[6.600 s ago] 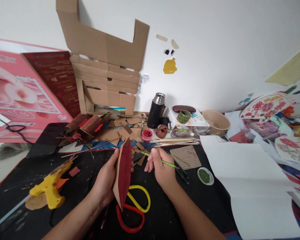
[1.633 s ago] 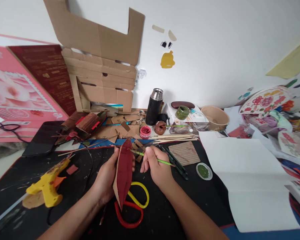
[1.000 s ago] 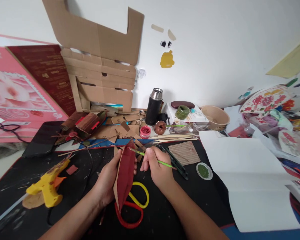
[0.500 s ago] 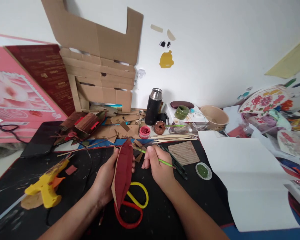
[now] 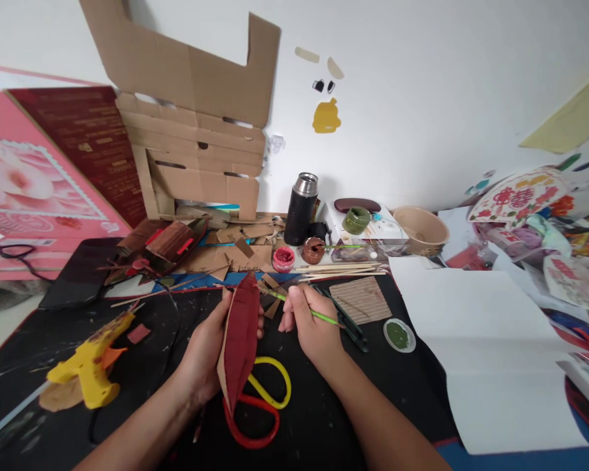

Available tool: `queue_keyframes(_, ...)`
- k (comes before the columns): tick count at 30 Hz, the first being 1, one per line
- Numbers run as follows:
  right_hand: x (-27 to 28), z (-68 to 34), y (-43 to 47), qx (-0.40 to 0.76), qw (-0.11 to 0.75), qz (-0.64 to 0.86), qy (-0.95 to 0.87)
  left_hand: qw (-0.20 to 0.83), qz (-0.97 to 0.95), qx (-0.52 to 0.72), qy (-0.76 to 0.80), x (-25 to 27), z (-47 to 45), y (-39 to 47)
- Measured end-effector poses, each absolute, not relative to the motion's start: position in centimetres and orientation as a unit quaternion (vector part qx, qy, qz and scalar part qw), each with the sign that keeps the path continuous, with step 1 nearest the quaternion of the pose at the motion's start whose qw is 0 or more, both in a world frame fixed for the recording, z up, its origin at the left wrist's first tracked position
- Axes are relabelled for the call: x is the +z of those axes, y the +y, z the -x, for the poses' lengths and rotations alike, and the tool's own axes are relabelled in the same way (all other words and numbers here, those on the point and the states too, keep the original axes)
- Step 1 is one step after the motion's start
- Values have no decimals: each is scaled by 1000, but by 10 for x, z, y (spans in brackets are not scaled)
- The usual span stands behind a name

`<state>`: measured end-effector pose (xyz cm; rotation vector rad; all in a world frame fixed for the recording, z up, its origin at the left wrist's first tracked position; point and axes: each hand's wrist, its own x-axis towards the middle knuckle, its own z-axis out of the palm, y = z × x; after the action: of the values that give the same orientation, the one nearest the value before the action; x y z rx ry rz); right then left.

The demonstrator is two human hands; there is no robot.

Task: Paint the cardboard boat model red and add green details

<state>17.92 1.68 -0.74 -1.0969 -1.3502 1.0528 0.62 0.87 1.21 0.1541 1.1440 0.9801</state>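
Note:
My left hand (image 5: 207, 347) is closed around a long, pointed cardboard piece (image 5: 241, 333), boat-like in outline, with a dark red face and bare tan edges. It stands tilted, narrow end up. Between the fingers of my right hand (image 5: 314, 320) is a thin green-handled paintbrush (image 5: 326, 318), its tip pointing left, close to the cardboard piece; whether they touch I cannot tell. Below the cardboard lie scissors (image 5: 285, 386) with one yellow and one red handle, their blades hidden. To the right rests a lid of green paint (image 5: 399, 335).
A yellow glue gun (image 5: 91, 366) lies at left, near a phone (image 5: 81, 275) and a brown model (image 5: 164, 245). Behind are a black flask (image 5: 300, 212), red paint (image 5: 283, 258), brown paint (image 5: 313, 250) and a green paint jar (image 5: 356, 221). White paper (image 5: 485, 353) covers the right side.

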Motion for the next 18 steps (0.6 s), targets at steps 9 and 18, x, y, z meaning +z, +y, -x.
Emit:
queue_keyframes(9, -5, -178, 16, 436, 536, 450, -565, 739, -66, 429, 515, 15, -9, 6)
queue_keyframes(18, -5, -178, 18, 445, 550, 449, -545, 740, -65, 414, 526, 12, -10, 6)
